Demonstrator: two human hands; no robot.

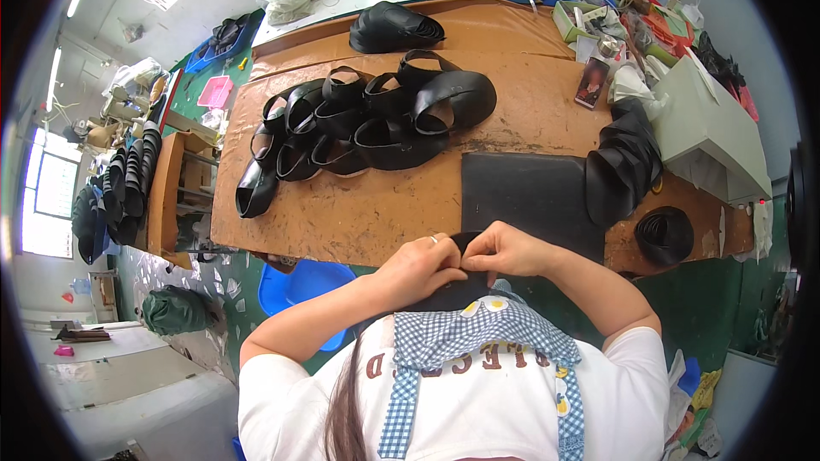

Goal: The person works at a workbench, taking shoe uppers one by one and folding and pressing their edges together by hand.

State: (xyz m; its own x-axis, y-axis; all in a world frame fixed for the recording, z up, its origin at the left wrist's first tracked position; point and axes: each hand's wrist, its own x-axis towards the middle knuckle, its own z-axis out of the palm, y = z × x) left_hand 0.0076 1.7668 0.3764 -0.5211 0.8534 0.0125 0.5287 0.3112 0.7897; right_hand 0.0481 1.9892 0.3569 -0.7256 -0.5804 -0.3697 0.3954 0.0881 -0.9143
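At the near edge of the brown worktable (359, 213), both hands meet over a black leather piece (457, 290) held close against the person's chest. The left hand (418, 269) is curled nearly shut, fingertips pinching the piece's upper edge; the right hand (506, 252) is likewise closed, thumb and fingers pinching the same edge, the two hands touching. A black mat (525, 196) lies on the table just beyond the hands. Farther back, toward the table's middle, sits a cluster of black sandal uppers (367, 119). Near the right edge stands a stack of folded black pieces (623, 166), with a black ring-shaped roll (664, 235) at the near right corner
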